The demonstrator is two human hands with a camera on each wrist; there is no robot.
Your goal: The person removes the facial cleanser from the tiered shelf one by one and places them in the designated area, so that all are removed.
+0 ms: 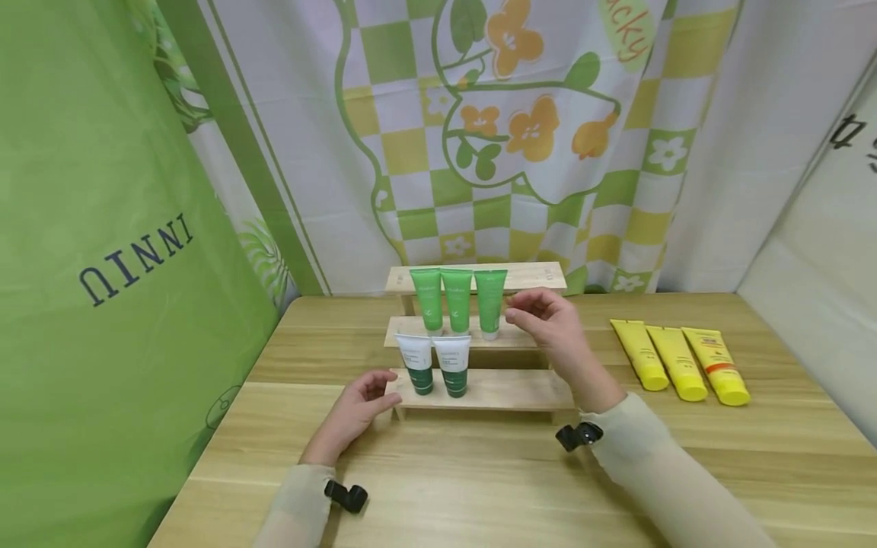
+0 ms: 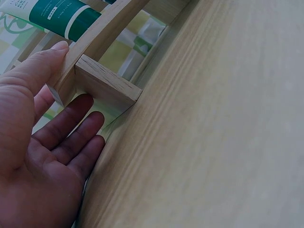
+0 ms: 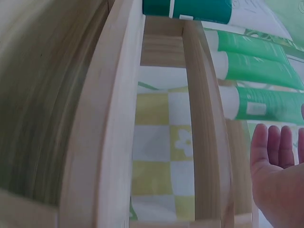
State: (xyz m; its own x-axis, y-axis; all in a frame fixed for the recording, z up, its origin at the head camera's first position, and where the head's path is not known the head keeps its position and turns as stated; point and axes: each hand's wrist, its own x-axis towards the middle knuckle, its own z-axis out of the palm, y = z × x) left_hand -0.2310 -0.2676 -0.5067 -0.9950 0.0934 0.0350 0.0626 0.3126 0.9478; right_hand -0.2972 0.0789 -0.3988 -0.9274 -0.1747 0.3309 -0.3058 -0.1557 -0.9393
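Note:
A three-tier wooden display stand [image 1: 514, 388] stands on the table. Two white tubes with dark green lower parts, one left [image 1: 415, 364] and one right [image 1: 452, 365], stand cap-down on its lowest tier. Three bright green tubes, left [image 1: 427, 301], middle [image 1: 457, 301] and right [image 1: 490, 301], stand on the middle tier. My left hand [image 1: 356, 407] holds the left end of the lowest tier, thumb on the board's edge [image 2: 92, 40] and fingers below. My right hand [image 1: 558, 335] is beside the right-hand green tube, its fingers loosely bent and holding nothing.
Three yellow tubes, left [image 1: 640, 354], middle [image 1: 677, 364] and right [image 1: 717, 365], lie on the wooden table [image 1: 479, 472] right of the stand. A patterned curtain [image 1: 534, 190] hangs behind, and a green cloth [image 1: 103, 342] borders the left side.

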